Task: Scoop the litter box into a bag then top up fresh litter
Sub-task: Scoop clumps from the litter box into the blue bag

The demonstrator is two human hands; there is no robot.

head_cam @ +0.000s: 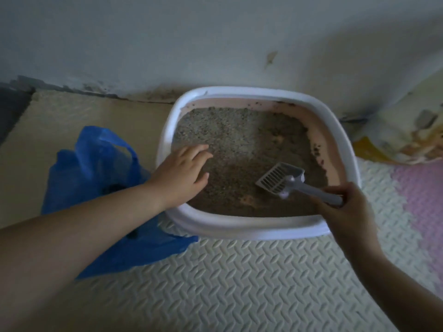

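The box (pixel 251 230), white-rimmed with pink inner walls, sits on the mat (pixel 239 283) with its far edge close to the wall (pixel 191 44). It holds grey litter (pixel 239 140), paler toward the far left corner and darker across the near half. Dark crumbs cling to the pink wall along the right side and the far right corner.

The right hand (pixel 345 207) reaches over the box's near right corner, fingers curled round the handle of the scoop (pixel 280 179). The scoop's slotted head is tilted over the litter in the near right part of the box; whether it touches the litter cannot be told.

The left hand (pixel 182 173) lies across the box's left rim, fingers straight and spread above the litter, gripping nothing.

A blue bag (pixel 96 164) lies crumpled on the mat against the box's left side, partly under the left forearm. A dark patch shows within it, too dim to identify.

A pale printed sack (pixel 402 130) stands past the box's far right corner, by the wall.
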